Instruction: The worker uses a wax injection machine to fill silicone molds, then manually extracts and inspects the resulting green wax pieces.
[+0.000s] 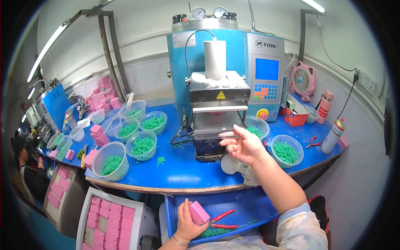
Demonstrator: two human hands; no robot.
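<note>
Over the open drawer, my left hand (186, 227) is closed around a pink mould block (200, 213), fingers along its side and a bracelet at the wrist. My right hand (245, 146) is raised in front of the blue machine's press (218, 122), a little to its right. Two of its fingers stretch leftward across the lower plate's front edge, while the others are partly curled; nothing shows in them. Whether they touch the press is hard to tell. Red-handled pliers (225, 226) lie in the drawer (177, 204) beside the block, among green stringy pieces (210, 231).
Clear tubs of green pieces stand left of the machine, including a large tub (110, 161); another tub (287, 151) is at right. A spray can (333, 136) and pliers (312, 143) lie beyond. A tray of pink blocks (109, 221) stands lower left. Another person (31, 175) sits far left.
</note>
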